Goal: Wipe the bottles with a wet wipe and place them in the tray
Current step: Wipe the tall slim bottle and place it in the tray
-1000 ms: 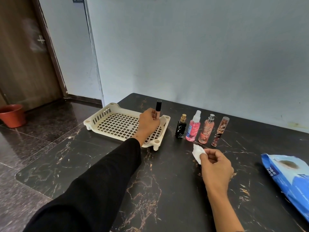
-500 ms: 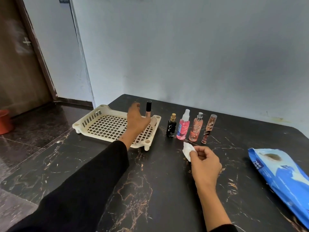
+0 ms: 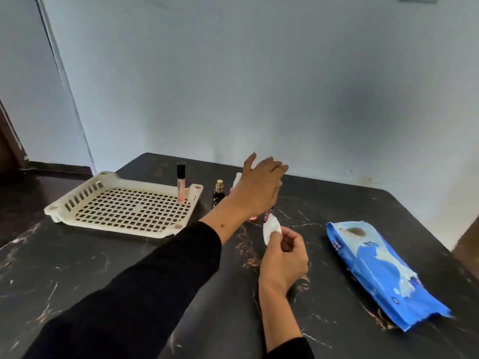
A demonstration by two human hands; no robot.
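Observation:
A cream slotted tray [image 3: 77,200] lies on the black marble table at the left. One slim tube with a black cap [image 3: 181,182] stands upright in its far right corner. Right of the tray stands a small black bottle with a gold cap [image 3: 218,194]. My left hand [image 3: 259,187] hovers with spread fingers over the other bottles in the row and hides most of them; only their bases and a white cap [image 3: 237,178] show. My right hand [image 3: 283,252] pinches a crumpled white wet wipe [image 3: 270,229] just in front of that row.
A blue pack of wet wipes [image 3: 378,270] lies on the table at the right. The wall runs close behind the table's far edge. A brown object [image 3: 466,244] shows at the right border.
My left hand let go of the black-capped tube, which now stands in the tray, and moved right over the row of bottles. My right hand still holds the wipe.

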